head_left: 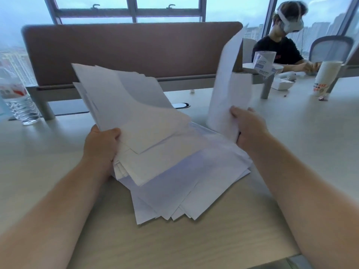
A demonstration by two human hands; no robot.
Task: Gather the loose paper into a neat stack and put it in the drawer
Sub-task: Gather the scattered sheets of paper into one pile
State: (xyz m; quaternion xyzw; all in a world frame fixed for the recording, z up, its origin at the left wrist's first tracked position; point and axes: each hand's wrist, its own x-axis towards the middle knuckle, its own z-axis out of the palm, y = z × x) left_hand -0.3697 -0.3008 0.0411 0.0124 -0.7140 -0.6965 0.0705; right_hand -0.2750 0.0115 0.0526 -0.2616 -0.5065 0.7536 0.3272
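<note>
Head view shows the left hand (103,142) grasping a fanned bundle of sheets (124,105) by its near edge while the right hand (246,129) pinches 1 upright sheet (227,90), likely to add it, above the loose pile (184,181) on the desk (174,239); no drawer is visible.

White paper (174,171) is showing faint bluish shadow against a pale beige wood-grain desk (174,245), a muted brown divider panel (126,51) is standing behind, and a clear bottle (17,98) is wearing a red-and-white label.
</note>
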